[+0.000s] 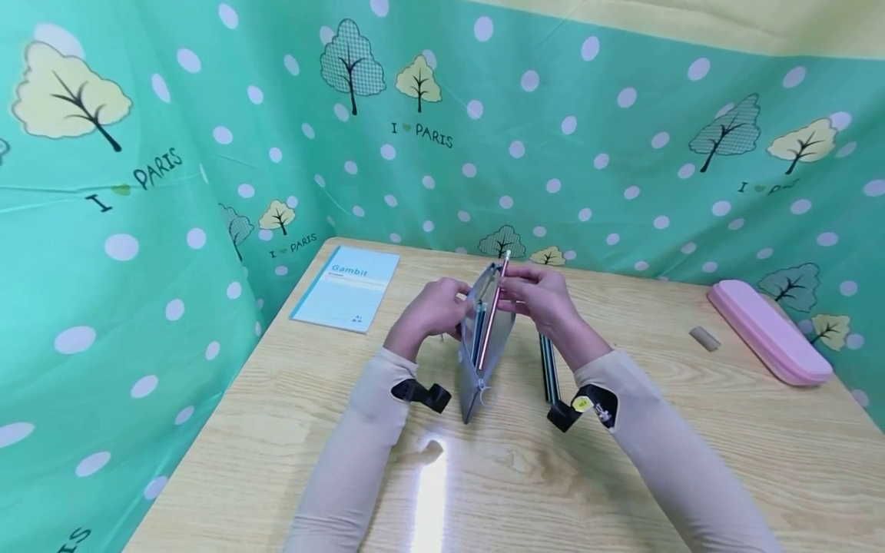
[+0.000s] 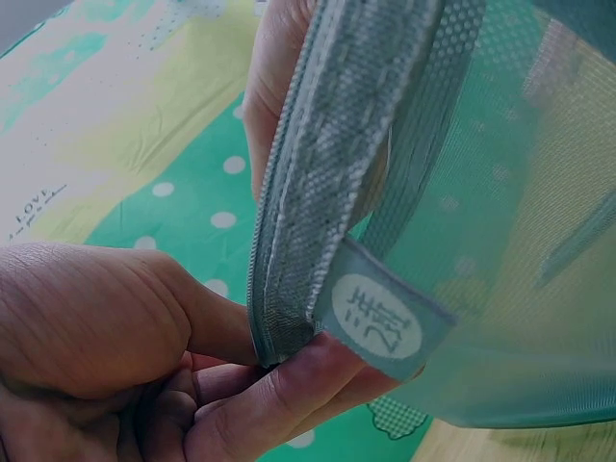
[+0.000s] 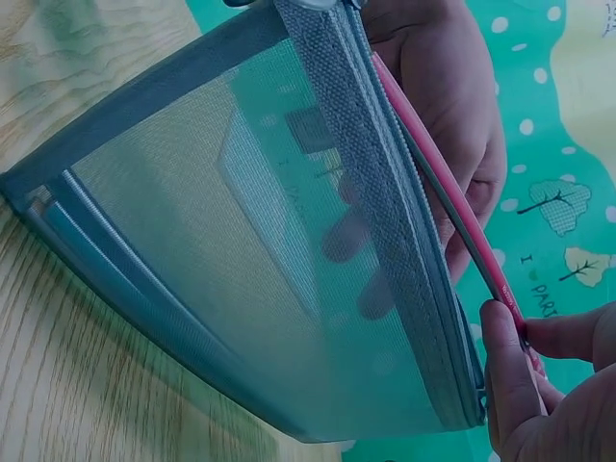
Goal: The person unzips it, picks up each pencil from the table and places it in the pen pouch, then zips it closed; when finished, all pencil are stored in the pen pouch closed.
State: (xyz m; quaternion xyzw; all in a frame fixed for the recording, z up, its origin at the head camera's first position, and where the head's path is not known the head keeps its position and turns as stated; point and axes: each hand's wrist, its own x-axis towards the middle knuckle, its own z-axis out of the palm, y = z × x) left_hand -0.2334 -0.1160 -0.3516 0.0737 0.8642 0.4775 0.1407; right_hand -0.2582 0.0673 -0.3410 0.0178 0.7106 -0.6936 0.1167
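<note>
The person's left hand held the mesh pouch by its zipped edge, thumb and fingers pinching the rim near a small cloth tag, and the pouch stood upright between the two hands with its zip undone. The right hand pinched a red pencil near its eraser end, which stuck out above the fingers; the rest slanted down along the pouch's mouth, though whether its lower tip was fully inside could not be told. The packing looked partly done: blue sticks, probably pencils, already lay along the bottom of the pouch, while the red one seemed only halfway in, not yet let go. Below the right wrist, just beside the pouch, dark pencils lay on the table, apparently left to deal with, and closing the zip seemed left as well. Well to the right of the right hand were a small grey-brown eraser and a pink case; beyond the left hand, to its left, lay a notebook, none of them touched by either hand.
</note>
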